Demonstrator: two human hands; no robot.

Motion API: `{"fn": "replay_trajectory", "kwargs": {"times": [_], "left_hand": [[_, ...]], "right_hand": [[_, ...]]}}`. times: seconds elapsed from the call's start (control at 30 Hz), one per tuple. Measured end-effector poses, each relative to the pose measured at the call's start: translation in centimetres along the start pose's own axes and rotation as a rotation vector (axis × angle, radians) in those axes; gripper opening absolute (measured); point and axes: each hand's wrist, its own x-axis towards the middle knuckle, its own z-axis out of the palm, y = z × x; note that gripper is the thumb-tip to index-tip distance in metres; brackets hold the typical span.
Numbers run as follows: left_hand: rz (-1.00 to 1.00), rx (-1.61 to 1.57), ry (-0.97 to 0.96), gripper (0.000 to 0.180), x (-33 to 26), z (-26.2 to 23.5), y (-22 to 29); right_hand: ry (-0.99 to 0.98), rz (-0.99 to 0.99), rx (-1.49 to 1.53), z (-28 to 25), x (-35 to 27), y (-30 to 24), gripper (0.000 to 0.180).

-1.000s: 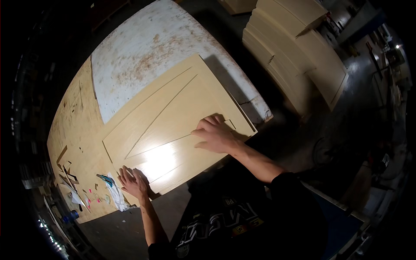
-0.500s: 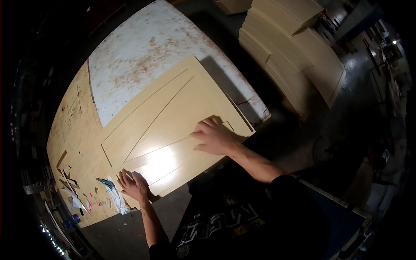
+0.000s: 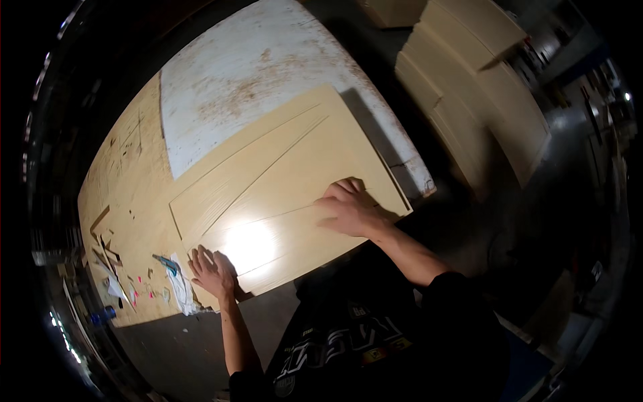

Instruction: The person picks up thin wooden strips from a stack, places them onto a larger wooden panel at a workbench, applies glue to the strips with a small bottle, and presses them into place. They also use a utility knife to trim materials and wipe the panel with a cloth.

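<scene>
A pale yellow, wood-like panel (image 3: 268,177) with thin lines across its face lies on the worktable, over the seam between its bare wood and white parts. My left hand (image 3: 213,273) rests on the panel's near left corner, its fingers apart and slightly bent. Farther right, my right hand (image 3: 351,211) lies palm down on the panel near its right end, with fingers spread and a little curled. Neither hand holds anything that I can see. A bright glare covers the surface between them. Beside my left hand lie a teal utility knife (image 3: 165,262) and a crumpled white cloth (image 3: 181,288).
The worktable's white section (image 3: 228,87) is stained brown and stretches behind the panel. Thin offcuts and small scraps (image 3: 110,264) lie on the bare wood section (image 3: 127,187) at left. A tall stack of tan sheets (image 3: 469,100) stands beyond the table's right edge.
The whole view has shifted, so table and panel appear farther right. Both hands stay at nearly the same places on the panel.
</scene>
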Motion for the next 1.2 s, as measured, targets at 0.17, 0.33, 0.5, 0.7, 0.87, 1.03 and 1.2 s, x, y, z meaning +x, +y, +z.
{"fn": "replay_trajectory", "kwargs": {"times": [0.17,0.33,0.5,0.7,0.87,1.03,1.2], "left_hand": [[-0.002,-0.045,0.079,0.056,-0.5,0.1,0.2],[-0.019,-0.093,0.040,0.056,-0.2,-1.0,2.4],[-0.078,-0.116,0.043,0.061,-0.3,-2.5,2.3],[-0.132,-0.160,-0.015,0.071,-0.2,-3.9,1.8],[-0.105,-0.155,0.011,0.069,-0.3,-4.0,1.1],[-0.065,-0.132,-0.014,0.071,0.1,-4.4,-0.7],[-0.084,-0.157,-0.062,0.071,0.3,-4.9,-1.2]], "right_hand": [[-0.007,-0.071,-0.062,0.3,0.4,0.5,0.044],[0.030,-0.096,-0.115,0.4,-0.1,0.2,0.035],[0.022,0.009,-0.168,1.2,-0.9,1.6,0.026],[0.065,0.134,-0.314,1.1,-2.1,1.4,0.035],[0.184,0.265,-0.479,0.6,-3.5,3.9,0.069],[0.219,0.507,-0.386,0.7,-4.1,5.2,0.094],[0.161,0.477,-0.424,0.5,-4.2,6.3,0.092]]}}
